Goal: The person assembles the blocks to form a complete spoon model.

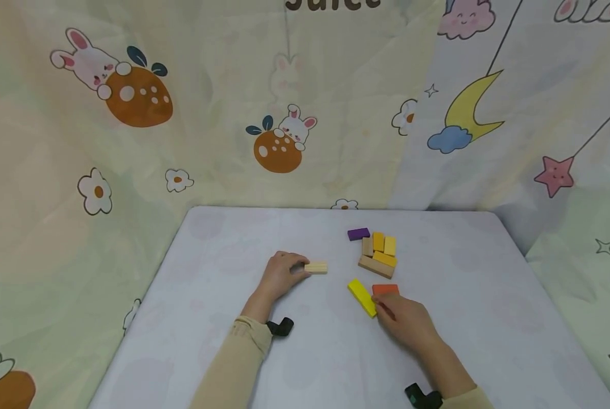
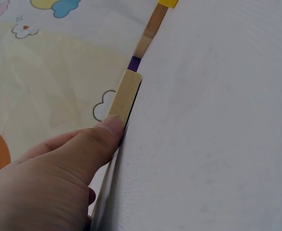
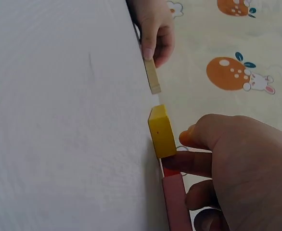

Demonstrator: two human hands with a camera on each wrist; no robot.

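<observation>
My left hand (image 1: 281,275) pinches the near end of a pale wooden block (image 1: 316,267), thumb along its side; the block lies level on the white table. In the left wrist view the thumb presses that pale block (image 2: 125,98). My right hand (image 1: 407,321) has its fingertips between a yellow block (image 1: 361,297) and an orange-red block (image 1: 385,289). In the right wrist view its thumb and index finger stand apart beside the yellow block (image 3: 162,131). The lower fingers sit alongside a pinkish-red block (image 3: 177,202).
Farther back on the table (image 1: 223,238) are a purple block (image 1: 358,233), several yellow-orange blocks (image 1: 389,245) and brown wooden blocks (image 1: 376,266), grouped close together. A patterned cloth (image 1: 213,113) hangs behind the table. Each wrist carries a small black camera (image 1: 281,327).
</observation>
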